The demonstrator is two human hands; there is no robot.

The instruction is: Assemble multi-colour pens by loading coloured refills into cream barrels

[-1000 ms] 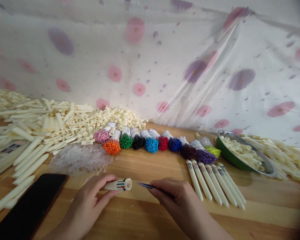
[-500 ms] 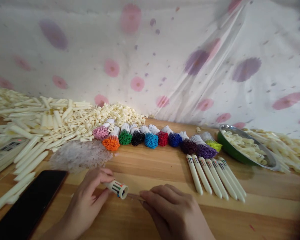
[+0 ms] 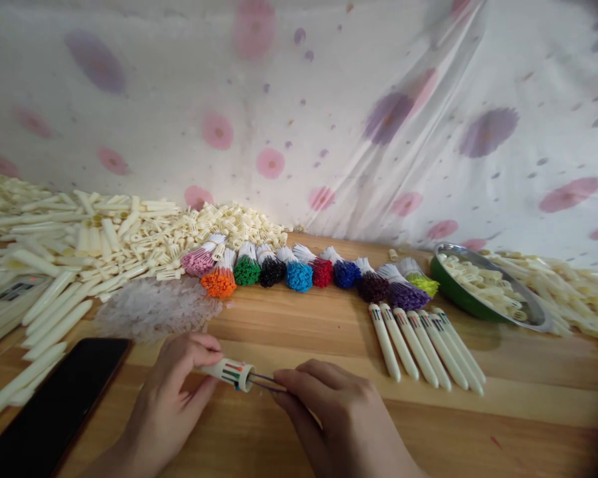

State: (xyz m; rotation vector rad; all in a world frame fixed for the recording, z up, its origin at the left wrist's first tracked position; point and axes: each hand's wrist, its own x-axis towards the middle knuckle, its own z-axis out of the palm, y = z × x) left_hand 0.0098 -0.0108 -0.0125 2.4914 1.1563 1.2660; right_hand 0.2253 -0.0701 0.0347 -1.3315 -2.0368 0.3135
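Note:
My left hand [image 3: 172, 392] grips a cream pen barrel [image 3: 228, 371] with coloured sliders, its open end pointing right. My right hand [image 3: 333, 411] pinches a thin dark refill [image 3: 264, 380] whose tip sits inside the barrel's open end. Both hands hover just above the wooden table [image 3: 329, 332] near its front edge. Behind them lies a row of refill bundles [image 3: 299, 273] with coloured ends: pink, orange, green, black, blue, red, purple and yellow-green.
Several finished cream pens [image 3: 428, 352] lie side by side to the right. A green bowl [image 3: 483, 295] holds cream parts. Heaps of cream barrels and clips [image 3: 104, 239] fill the left. A black phone [image 3: 54, 405] lies at front left, beside a pile of clear bits [image 3: 154, 309].
My right hand brought the refill leftward from clear of the barrel into its open end. My left hand tilted the barrel slightly down and to the right.

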